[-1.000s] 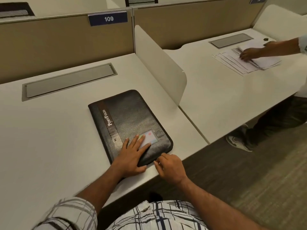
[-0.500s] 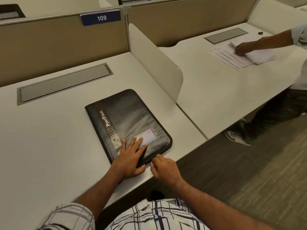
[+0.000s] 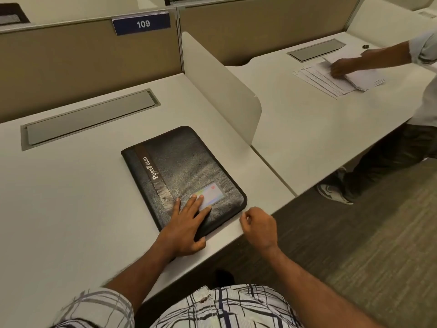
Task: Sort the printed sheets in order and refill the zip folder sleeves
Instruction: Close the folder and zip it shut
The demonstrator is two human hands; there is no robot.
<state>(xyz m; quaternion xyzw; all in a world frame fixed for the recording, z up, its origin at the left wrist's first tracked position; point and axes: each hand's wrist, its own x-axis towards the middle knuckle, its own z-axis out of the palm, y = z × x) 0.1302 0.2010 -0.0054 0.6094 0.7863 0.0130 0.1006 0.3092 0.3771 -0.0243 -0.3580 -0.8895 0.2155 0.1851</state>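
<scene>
A black zip folder (image 3: 186,162) marked "PortFolio" lies shut on the desk (image 3: 71,209), tilted, with a small card window near its front corner. My left hand (image 3: 186,223) presses flat on the folder's near end, fingers straight and reaching the card window. My right hand (image 3: 259,224) is curled in a pinch at the folder's near right corner, where the zip runs; the pull itself is hidden by my fingers. Printed sheets (image 3: 331,79) lie spread on the neighbouring desk.
A low white divider (image 3: 220,91) separates my desk from the right one (image 3: 307,129). Another person (image 3: 345,65) stands there with a hand on the sheets. A grey cable flap (image 3: 89,117) is set into my desk. Tan partition carries sign 109 (image 3: 142,23).
My right hand has slid rightwards along the folder's near edge to its right corner. My left hand has stayed pressed on the folder. The other person's hand shifted on the sheets.
</scene>
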